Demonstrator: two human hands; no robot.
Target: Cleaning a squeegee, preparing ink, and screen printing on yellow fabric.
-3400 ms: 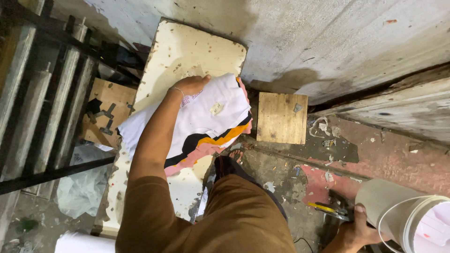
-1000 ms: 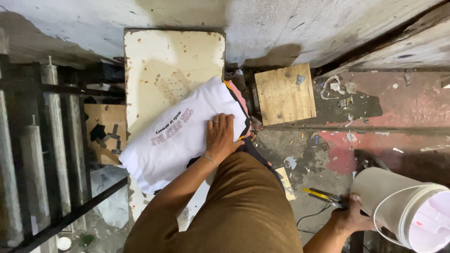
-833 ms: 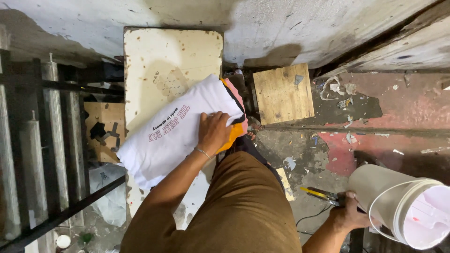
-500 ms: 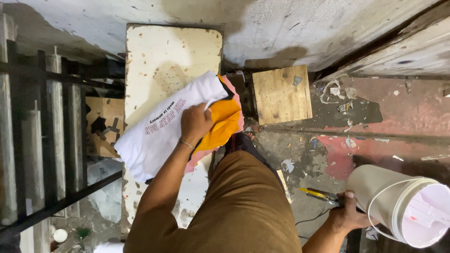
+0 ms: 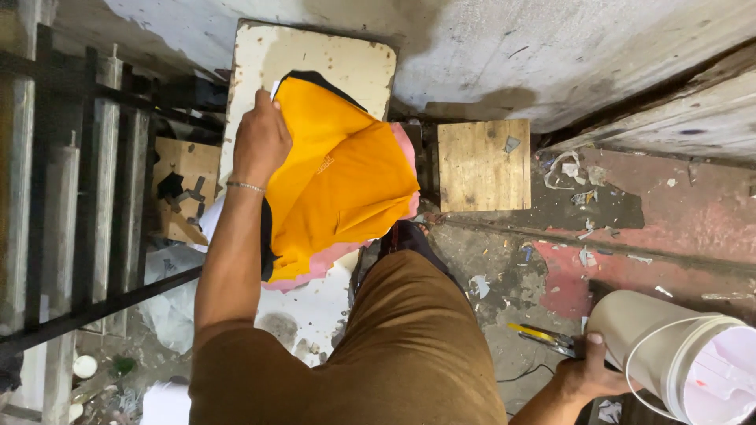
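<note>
At nine o'clock of the view stands a dark metal rack [image 5: 71,197], and beside it lies a cardboard piece [image 5: 183,185] with black bits on it. On the cream board [image 5: 331,63], toward eleven o'clock, the left hand [image 5: 261,142] is closed on the edge of the orange shirt [image 5: 339,185], near its upper left corner. This shirt lies on a pink cloth [image 5: 405,169] and a black one [image 5: 266,236], whose edges show around it. At one o'clock from the shirt sits a wooden block [image 5: 483,165] on the dirty floor [image 5: 630,236]. At five o'clock the right hand [image 5: 587,370] grips the side of a white bucket [image 5: 669,354], fingers wrapped around it, just beside yellow pliers [image 5: 539,334].
</note>
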